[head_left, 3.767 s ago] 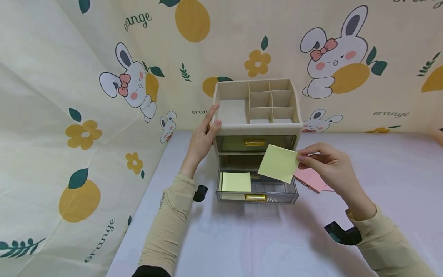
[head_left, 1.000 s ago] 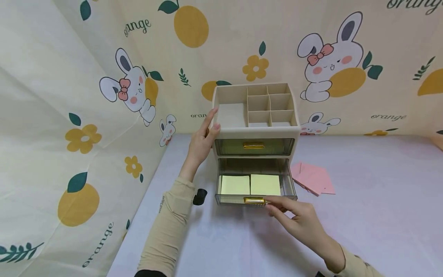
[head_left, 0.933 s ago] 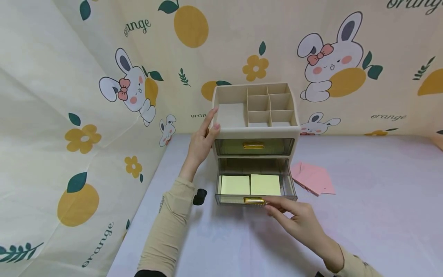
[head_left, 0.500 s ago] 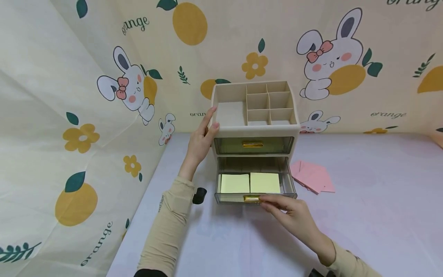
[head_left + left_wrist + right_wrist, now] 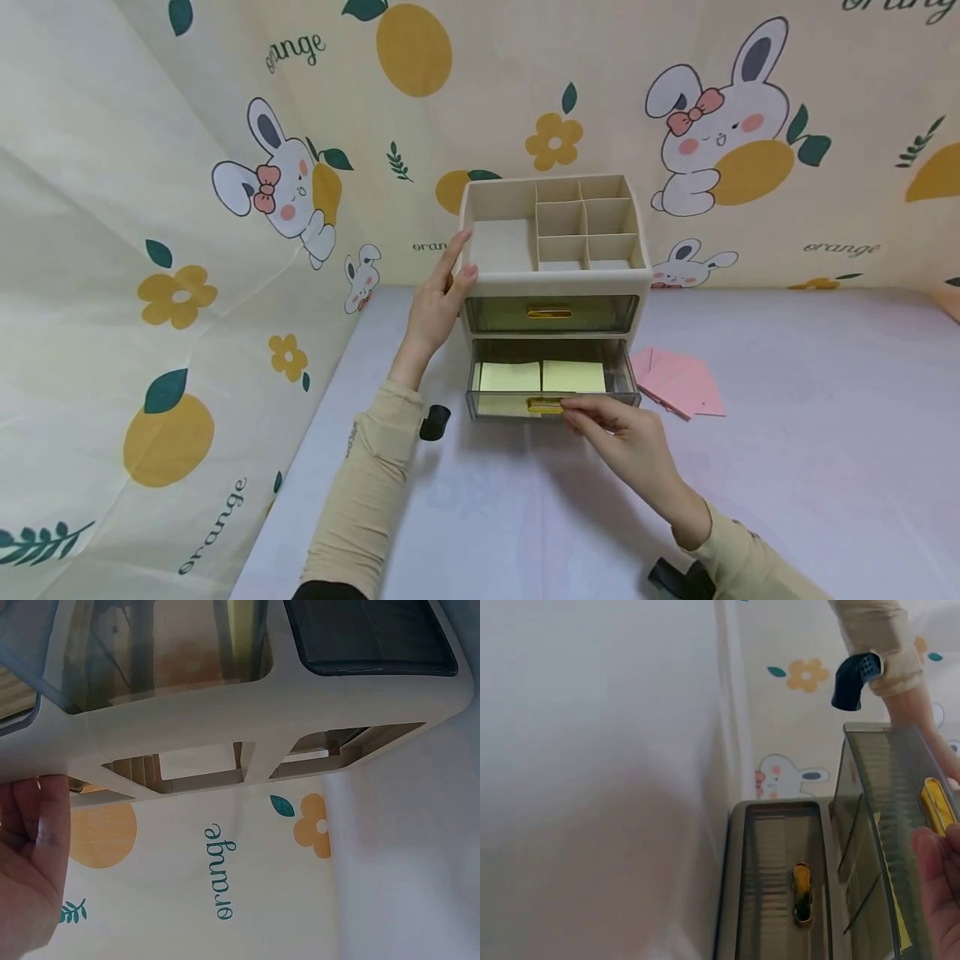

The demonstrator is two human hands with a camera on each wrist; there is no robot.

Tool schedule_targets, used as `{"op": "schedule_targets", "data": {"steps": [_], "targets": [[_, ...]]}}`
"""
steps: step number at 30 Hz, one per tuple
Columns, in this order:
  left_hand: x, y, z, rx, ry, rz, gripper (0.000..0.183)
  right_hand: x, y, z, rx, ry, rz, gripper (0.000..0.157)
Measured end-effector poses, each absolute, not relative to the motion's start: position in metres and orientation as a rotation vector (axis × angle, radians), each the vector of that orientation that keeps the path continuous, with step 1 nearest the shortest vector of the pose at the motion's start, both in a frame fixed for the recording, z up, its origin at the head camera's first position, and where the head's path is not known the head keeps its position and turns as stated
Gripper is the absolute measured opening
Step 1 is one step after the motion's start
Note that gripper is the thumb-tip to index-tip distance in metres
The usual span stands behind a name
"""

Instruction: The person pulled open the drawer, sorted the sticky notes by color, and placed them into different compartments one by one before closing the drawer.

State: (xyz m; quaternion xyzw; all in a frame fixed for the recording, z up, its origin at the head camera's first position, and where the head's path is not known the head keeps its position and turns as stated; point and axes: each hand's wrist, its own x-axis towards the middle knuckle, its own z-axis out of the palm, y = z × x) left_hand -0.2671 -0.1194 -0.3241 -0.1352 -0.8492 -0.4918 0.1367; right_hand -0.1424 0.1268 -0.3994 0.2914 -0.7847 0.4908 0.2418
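In the head view a cream desk organizer [image 5: 553, 283] stands against the wall, its open-topped compartments above and drawers below. One clear grey drawer [image 5: 622, 381] is pulled partly out. Two pale yellow sticky note pads [image 5: 510, 377] lie side by side in it. My right hand [image 5: 637, 446] pinches the right end of the drawer's gold handle [image 5: 540, 406]; the right wrist view also shows thumb and fingertips on the handle [image 5: 936, 804]. My left hand [image 5: 435, 312] rests along the organizer's left side, fingers fairly straight, thumb near the front corner. The left wrist view shows its fingers [image 5: 52, 825] touching the side.
Pink paper notes [image 5: 682, 383] lie fanned on the table just right of the organizer. An upper drawer [image 5: 551, 314] is closed. Below the pulled drawer, the right wrist view shows another closed drawer [image 5: 780, 877]. A printed cloth wall [image 5: 510, 108] stands directly behind.
The right hand earlier held a yellow pad over the drawer; that pad now lies beside the other. The hand then took the handle, and the drawer has slid partway inward. The left hand stays put.
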Motion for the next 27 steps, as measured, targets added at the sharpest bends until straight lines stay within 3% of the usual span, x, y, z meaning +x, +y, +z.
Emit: {"op": "schedule_targets", "data": {"steps": [27], "targets": [[-0.267,-0.119,-0.323,-0.388,-2.447,-1.461,0.069,-0.201,0.117,-0.395,0.507,-2.292,1.43,0.013]]}}
